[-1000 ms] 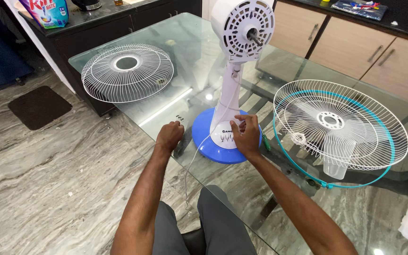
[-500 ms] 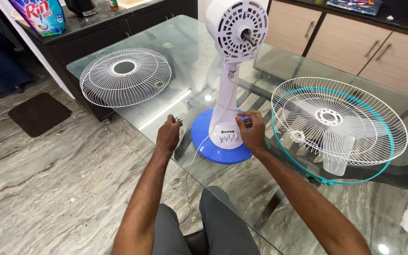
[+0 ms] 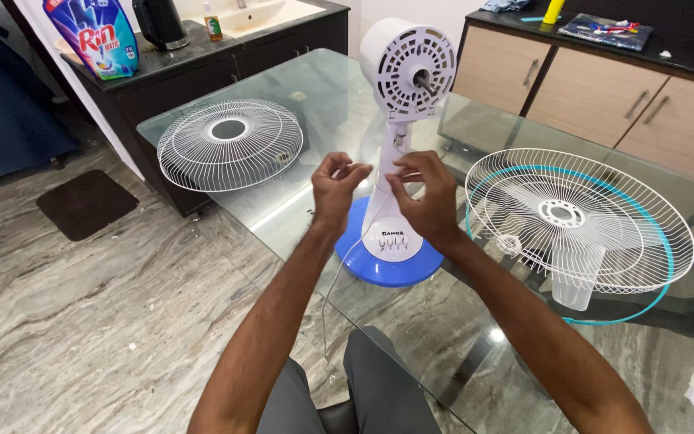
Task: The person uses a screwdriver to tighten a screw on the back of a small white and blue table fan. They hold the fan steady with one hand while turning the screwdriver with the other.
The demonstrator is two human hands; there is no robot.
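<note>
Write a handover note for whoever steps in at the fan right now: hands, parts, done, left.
Left hand and right hand are raised before the fan stand, pinching a thin white cord that hangs toward the lap.
The stand is upright on the glass table, motor shaft bare.
One white grille lies to the left; the blue-rimmed grille lies to the right over the clear blade.
Done: guards and blade off.
Left: nothing mounted yet.

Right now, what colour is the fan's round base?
Blue base with a white stand, clearest in the head view.
</note>
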